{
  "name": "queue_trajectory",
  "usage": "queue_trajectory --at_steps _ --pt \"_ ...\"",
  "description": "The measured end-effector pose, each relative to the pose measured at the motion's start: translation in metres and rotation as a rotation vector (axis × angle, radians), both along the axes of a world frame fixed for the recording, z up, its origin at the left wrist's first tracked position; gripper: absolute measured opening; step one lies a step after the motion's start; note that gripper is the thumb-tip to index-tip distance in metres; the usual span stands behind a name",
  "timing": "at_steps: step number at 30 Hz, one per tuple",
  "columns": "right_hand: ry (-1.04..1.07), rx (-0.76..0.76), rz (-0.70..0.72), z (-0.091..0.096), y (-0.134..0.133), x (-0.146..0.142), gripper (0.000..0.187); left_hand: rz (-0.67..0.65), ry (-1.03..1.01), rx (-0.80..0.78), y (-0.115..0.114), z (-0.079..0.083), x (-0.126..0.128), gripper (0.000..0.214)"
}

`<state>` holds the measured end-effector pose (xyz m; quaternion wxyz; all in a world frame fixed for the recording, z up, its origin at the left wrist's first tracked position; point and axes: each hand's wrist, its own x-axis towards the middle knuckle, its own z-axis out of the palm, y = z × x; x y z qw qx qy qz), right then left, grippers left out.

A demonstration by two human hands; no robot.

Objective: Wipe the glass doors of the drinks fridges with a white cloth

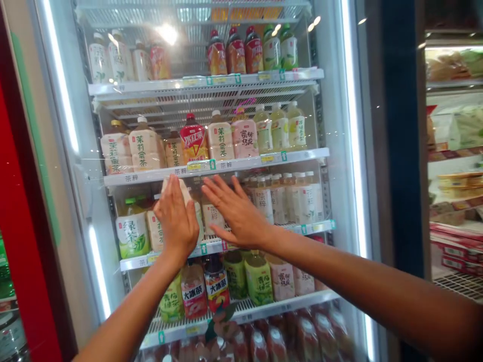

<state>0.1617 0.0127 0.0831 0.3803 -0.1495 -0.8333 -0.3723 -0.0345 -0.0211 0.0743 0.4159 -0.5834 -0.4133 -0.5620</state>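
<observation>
A glass door (pixel 188 95), showing ceiling-light reflections, stands between me and the lit shelves of a drinks cooler. My left hand (pixel 175 218) lies against the glass, fingers close together, over a pale folded cloth (pixel 184 190) that is mostly hidden beneath it. Just to the right, my right hand (pixel 236 211) is spread flat with its fingers apart, holding nothing; it appears to touch the glass. Behind the hands are a green-labelled tea bottle (pixel 132 229) at left and white-labelled bottles (pixel 307 198) at right, standing on the third visible shelf.
More tea bottles stand on the other shelves, including a red-labelled bottle (pixel 194 138) above my hands. Bright light strips (pixel 354 125) run down the cooler's sides. A red panel (pixel 26 201) is at left, and another stocked shelf unit (pixel 455 201) is at right.
</observation>
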Motion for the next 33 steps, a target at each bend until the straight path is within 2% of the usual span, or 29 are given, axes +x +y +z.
queue_trajectory --at_steps 2,4,6,9,11,13,15,17,19,22,23,25,28,29,31,33 --pt "0.080 0.056 -0.093 0.004 0.018 0.024 0.094 0.140 0.204 -0.005 0.006 0.014 -0.014 0.069" --pt "0.087 0.123 -0.120 0.004 0.036 0.040 0.094 0.222 0.367 -0.027 0.007 0.020 -0.023 0.072" --pt "0.064 0.177 -0.100 0.002 0.050 0.047 0.096 0.266 0.439 -0.036 0.005 0.011 -0.027 0.076" --pt "0.070 0.208 -0.068 -0.001 0.058 0.048 0.095 0.302 0.628 -0.074 -0.004 -0.014 -0.027 0.083" --pt "0.064 0.223 -0.044 -0.002 0.059 0.047 0.090 0.304 0.822 -0.127 -0.007 -0.016 -0.029 0.082" --pt "0.061 0.230 -0.029 -0.002 0.058 0.048 0.084 0.283 0.885 -0.143 -0.007 0.003 -0.031 0.082" --pt "0.062 0.224 -0.020 -0.001 0.058 0.048 0.081 0.253 0.784 -0.111 -0.002 0.032 -0.032 0.081" --pt "0.063 0.210 -0.009 -0.002 0.058 0.049 0.081 0.240 0.646 -0.066 0.003 0.049 -0.028 0.079" --pt "0.068 0.191 0.007 -0.002 0.059 0.049 0.081 0.254 0.618 -0.067 0.005 0.040 -0.022 0.079" --pt "0.078 0.167 0.027 -0.003 0.059 0.048 0.081 0.288 0.795 -0.154 0.000 0.005 -0.016 0.085" --pt "0.079 0.163 0.032 -0.003 0.059 0.048 0.081 0.294 0.855 -0.182 -0.001 -0.002 -0.015 0.086" --pt "0.082 0.160 0.033 -0.003 0.058 0.048 0.082 0.303 0.856 -0.193 -0.001 0.001 -0.014 0.086" --pt "0.085 0.175 0.024 -0.004 0.058 0.047 0.083 0.307 0.613 -0.132 0.005 0.024 -0.010 0.085" --pt "0.084 0.183 0.021 -0.004 0.058 0.047 0.083 0.306 0.560 -0.122 0.006 0.026 -0.009 0.086" --pt "0.081 0.195 0.018 -0.004 0.058 0.047 0.082 0.307 0.604 -0.153 0.004 0.015 -0.007 0.093" --pt "0.077 0.196 0.019 -0.004 0.058 0.048 0.081 0.303 0.805 -0.216 -0.002 -0.006 -0.008 0.099"
